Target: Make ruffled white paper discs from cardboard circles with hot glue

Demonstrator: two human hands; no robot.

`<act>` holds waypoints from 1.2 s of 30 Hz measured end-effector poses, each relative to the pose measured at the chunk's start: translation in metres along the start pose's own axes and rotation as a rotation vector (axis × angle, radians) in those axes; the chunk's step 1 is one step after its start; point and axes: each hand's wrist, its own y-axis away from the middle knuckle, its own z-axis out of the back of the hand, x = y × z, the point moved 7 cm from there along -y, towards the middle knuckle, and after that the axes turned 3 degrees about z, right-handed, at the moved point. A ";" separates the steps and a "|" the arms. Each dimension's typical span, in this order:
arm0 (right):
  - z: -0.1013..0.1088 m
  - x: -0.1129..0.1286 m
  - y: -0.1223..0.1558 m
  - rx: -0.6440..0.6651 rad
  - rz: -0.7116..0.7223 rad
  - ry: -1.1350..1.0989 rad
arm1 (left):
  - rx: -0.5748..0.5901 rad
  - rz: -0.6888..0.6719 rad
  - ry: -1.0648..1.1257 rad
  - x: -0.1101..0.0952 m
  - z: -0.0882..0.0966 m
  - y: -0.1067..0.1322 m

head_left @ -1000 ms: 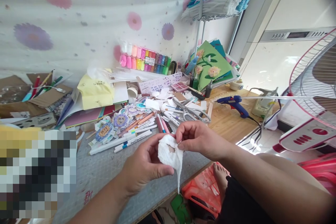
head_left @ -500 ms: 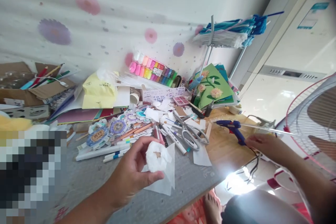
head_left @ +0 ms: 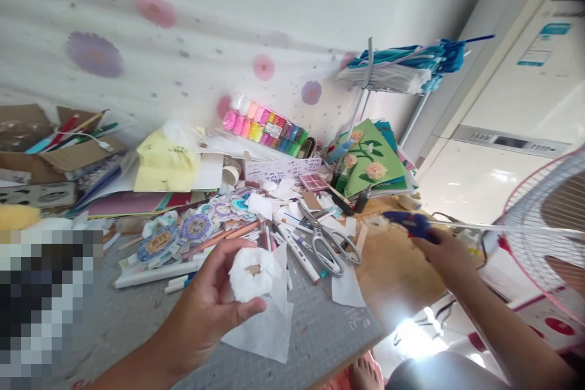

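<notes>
My left hand (head_left: pixel 212 308) is closed around a scrunched white tissue ring (head_left: pixel 250 275), whose loose end trails down over a grey cutting mat (head_left: pixel 315 341). Off to the right, my right hand (head_left: pixel 445 256) grips the handle of a blue glue gun (head_left: pixel 408 222) on the wooden tabletop (head_left: pixel 393 268). The gun's nozzle points left. Silver scissors (head_left: pixel 326 244) lie between the two hands, next to a small white paper scrap (head_left: pixel 346 289).
Markers and pens (head_left: pixel 237 237), round paper cut-outs (head_left: pixel 194 226), a rack of coloured clay packs (head_left: pixel 267 125), a green flower card (head_left: pixel 370 158) and cardboard boxes (head_left: pixel 55 152) crowd the table's back. A pink-rimmed fan (head_left: pixel 546 225) stands at the right.
My right hand let go of the tissue, reached right and closed on the glue gun. The left hand kept the tissue and sank slightly leftward. The view swung left and upward.
</notes>
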 end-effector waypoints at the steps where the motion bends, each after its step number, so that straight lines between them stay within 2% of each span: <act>1: 0.005 0.010 0.007 -0.036 -0.016 -0.046 | 0.010 -0.012 0.006 -0.001 0.000 0.001; 3: 0.006 0.041 0.025 0.005 0.021 -0.209 | 0.050 -0.037 0.009 -0.002 -0.002 0.002; 4: 0.003 0.059 0.036 0.051 0.040 -0.394 | 0.068 -0.046 0.008 -0.002 -0.003 0.003; 5: -0.002 0.077 0.049 0.106 0.057 -0.451 | 0.081 -0.054 0.006 -0.002 -0.004 0.004; 7: -0.015 0.112 0.074 0.221 0.091 -0.497 | 0.084 -0.064 -0.002 -0.002 -0.004 0.005; 8: -0.026 0.131 0.087 0.342 0.160 -0.494 | 0.080 -0.067 -0.010 -0.002 -0.004 0.005; 9: -0.032 0.147 0.098 0.396 0.236 -0.504 | 0.077 -0.071 -0.015 -0.002 -0.003 0.006; 12: -0.050 0.177 0.122 0.556 0.425 -0.468 | 0.076 -0.077 -0.040 -0.004 -0.004 0.006; 14: -0.059 0.181 0.129 0.634 0.465 -0.425 | 0.073 -0.093 -0.069 -0.006 -0.004 0.006; 17: -0.066 0.180 0.131 0.673 0.493 -0.392 | 0.074 -0.115 -0.113 -0.010 -0.006 0.006; 21: -0.069 0.180 0.133 0.672 0.557 -0.357 | 0.083 -0.114 -0.145 -0.011 -0.008 0.005; 29: -0.068 0.179 0.131 0.629 0.592 -0.308 | 0.087 -0.134 -0.140 -0.012 -0.007 0.006; 34: -0.066 0.180 0.137 0.682 0.650 -0.263 | 0.084 -0.128 -0.139 -0.012 -0.006 0.007; 36: -0.065 0.178 0.137 0.689 0.625 -0.283 | 0.087 -0.134 -0.147 -0.013 -0.006 0.007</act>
